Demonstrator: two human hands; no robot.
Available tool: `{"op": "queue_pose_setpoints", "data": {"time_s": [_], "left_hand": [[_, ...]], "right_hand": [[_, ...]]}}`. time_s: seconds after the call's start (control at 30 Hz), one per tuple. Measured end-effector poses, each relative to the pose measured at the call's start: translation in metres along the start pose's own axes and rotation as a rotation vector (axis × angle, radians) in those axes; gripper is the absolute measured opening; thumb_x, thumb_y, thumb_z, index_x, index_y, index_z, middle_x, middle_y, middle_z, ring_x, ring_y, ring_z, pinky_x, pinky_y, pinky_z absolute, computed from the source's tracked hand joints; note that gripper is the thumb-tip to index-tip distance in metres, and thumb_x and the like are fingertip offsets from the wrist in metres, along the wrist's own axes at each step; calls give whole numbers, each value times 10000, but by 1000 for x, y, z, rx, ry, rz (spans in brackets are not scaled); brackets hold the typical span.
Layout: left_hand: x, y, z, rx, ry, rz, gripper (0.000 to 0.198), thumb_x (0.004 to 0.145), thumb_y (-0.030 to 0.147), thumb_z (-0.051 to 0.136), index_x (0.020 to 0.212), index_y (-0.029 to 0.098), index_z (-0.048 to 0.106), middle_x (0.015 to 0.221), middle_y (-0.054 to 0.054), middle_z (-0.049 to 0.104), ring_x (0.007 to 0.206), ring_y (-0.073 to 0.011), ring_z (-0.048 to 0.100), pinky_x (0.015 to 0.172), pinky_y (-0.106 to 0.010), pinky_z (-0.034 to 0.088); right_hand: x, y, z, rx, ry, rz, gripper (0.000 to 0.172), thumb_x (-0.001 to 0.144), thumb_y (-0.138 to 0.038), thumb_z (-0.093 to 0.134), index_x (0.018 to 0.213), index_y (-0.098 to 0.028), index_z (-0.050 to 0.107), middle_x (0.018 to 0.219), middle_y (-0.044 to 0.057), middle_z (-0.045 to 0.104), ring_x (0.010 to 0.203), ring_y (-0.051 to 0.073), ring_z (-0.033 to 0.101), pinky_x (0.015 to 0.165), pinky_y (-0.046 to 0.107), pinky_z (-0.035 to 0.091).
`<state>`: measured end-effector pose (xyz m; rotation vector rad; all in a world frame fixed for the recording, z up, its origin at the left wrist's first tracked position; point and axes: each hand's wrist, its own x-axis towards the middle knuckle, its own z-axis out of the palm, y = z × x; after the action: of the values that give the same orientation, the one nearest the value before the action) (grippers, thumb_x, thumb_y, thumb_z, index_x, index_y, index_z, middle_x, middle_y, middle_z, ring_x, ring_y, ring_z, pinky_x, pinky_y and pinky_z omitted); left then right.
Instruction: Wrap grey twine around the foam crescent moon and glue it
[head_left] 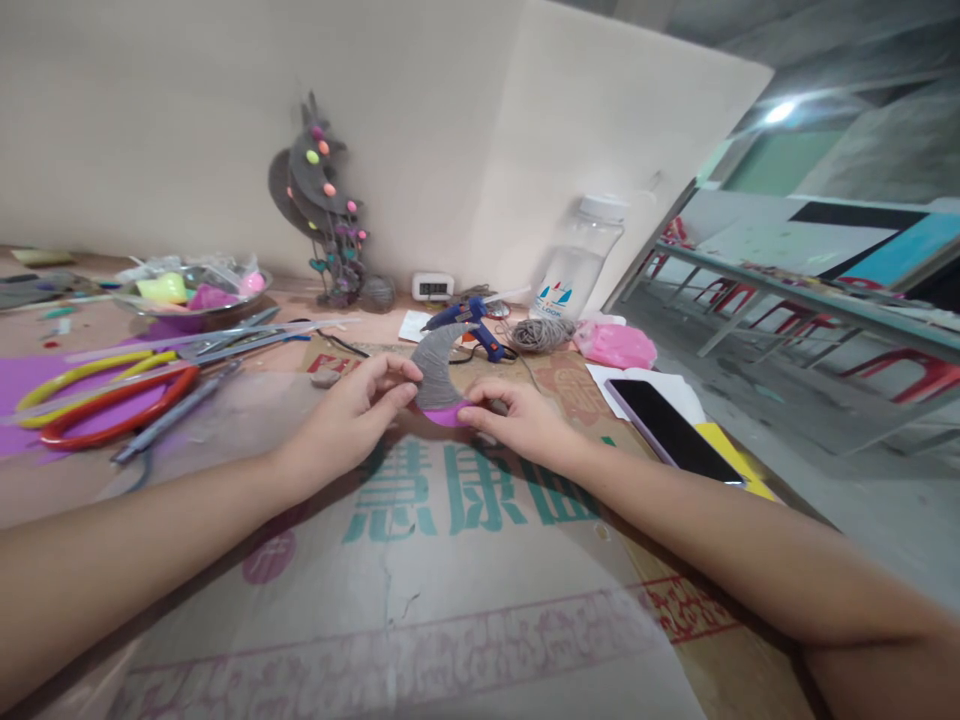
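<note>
Between both hands, above the cardboard sheet (420, 600), is a crescent moon cutout (435, 365). Grey yarn wraps most of it, while its lower end shows bare purple. My left hand (371, 405) pinches the crescent's left edge between thumb and fingers. My right hand (517, 420) grips the purple lower end from the right side. Behind the crescent lies a blue glue gun (480, 325), partly hidden by it. A ball of grey yarn (541, 334) sits to the right of the glue gun.
Scissors with red and yellow handles (120, 405) and a pen (176, 412) lie left, near a metal bowl (195, 310). A decorated grey moon ornament (319, 200) stands at the wall. On the right are a water bottle (574, 265), a pink bag (616, 345) and a phone (675, 430).
</note>
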<state>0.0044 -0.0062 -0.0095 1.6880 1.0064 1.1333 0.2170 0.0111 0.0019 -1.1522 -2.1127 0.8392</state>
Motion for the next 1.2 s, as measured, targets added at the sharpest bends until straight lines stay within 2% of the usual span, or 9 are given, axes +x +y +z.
{"op": "queue_pose_setpoints", "data": {"time_s": [0.13, 0.2, 0.3, 0.4, 0.7, 0.97, 1.1, 1.2], "left_hand": [[1, 2, 1, -99, 62, -55, 336, 875, 372, 454, 1177, 226, 439, 833, -28, 610, 736, -155, 602, 497, -206, 437], [3, 4, 1, -114, 102, -83, 319, 849, 357, 500, 1127, 204, 464, 892, -47, 614, 735, -148, 605, 471, -193, 424], [6, 6, 1, -102, 151, -151, 289, 783, 307, 593, 1021, 179, 491, 840, -24, 593, 543, -91, 538, 411, -187, 389], [6, 7, 0, -82, 131, -177, 274, 754, 282, 625, 977, 179, 506, 721, 28, 542, 431, -55, 446, 392, -189, 375], [2, 6, -2, 18, 101, -168, 267, 731, 266, 628, 969, 195, 528, 703, 32, 547, 465, -79, 484, 420, -196, 385], [3, 8, -1, 86, 69, -118, 210, 769, 267, 599, 948, 178, 533, 666, 37, 518, 526, -88, 476, 485, -200, 376], [4, 6, -1, 2, 2, -128, 198, 838, 307, 511, 988, 178, 518, 650, 28, 557, 498, -91, 464, 470, -201, 349], [3, 8, 0, -1, -18, -116, 223, 888, 370, 404, 915, 188, 529, 643, 16, 572, 503, -103, 485, 471, -209, 353]], "right_hand": [[-1, -1, 0, 57, 67, 43, 149, 760, -305, 606, 700, -169, 618, 614, -26, 561, 556, 87, 469, 543, 217, 381], [-2, 0, 1, 88, 91, 26, 149, 761, -305, 607, 696, -171, 617, 596, -29, 553, 542, 85, 462, 532, 217, 376], [-3, 1, 1, 121, 111, 15, 152, 774, -313, 598, 712, -176, 622, 575, -32, 548, 525, 86, 459, 519, 217, 373], [-3, 2, 2, 135, 137, 14, 143, 777, -307, 600, 719, -179, 626, 575, -36, 551, 516, 81, 455, 515, 214, 373], [-4, -2, 1, 68, 185, 0, 133, 787, -290, 582, 716, -182, 613, 602, -32, 574, 543, 91, 485, 548, 223, 395], [-5, -2, 0, -109, 206, -149, 106, 782, -243, 603, 696, -183, 615, 697, -9, 603, 679, 118, 543, 665, 248, 418], [-5, 2, 1, -148, 203, -242, 119, 798, -253, 606, 704, -180, 610, 701, 0, 591, 695, 122, 541, 673, 253, 422], [-6, 3, 2, -193, 204, -300, 122, 807, -255, 604, 714, -176, 610, 705, 9, 595, 709, 127, 543, 685, 260, 422]]}}
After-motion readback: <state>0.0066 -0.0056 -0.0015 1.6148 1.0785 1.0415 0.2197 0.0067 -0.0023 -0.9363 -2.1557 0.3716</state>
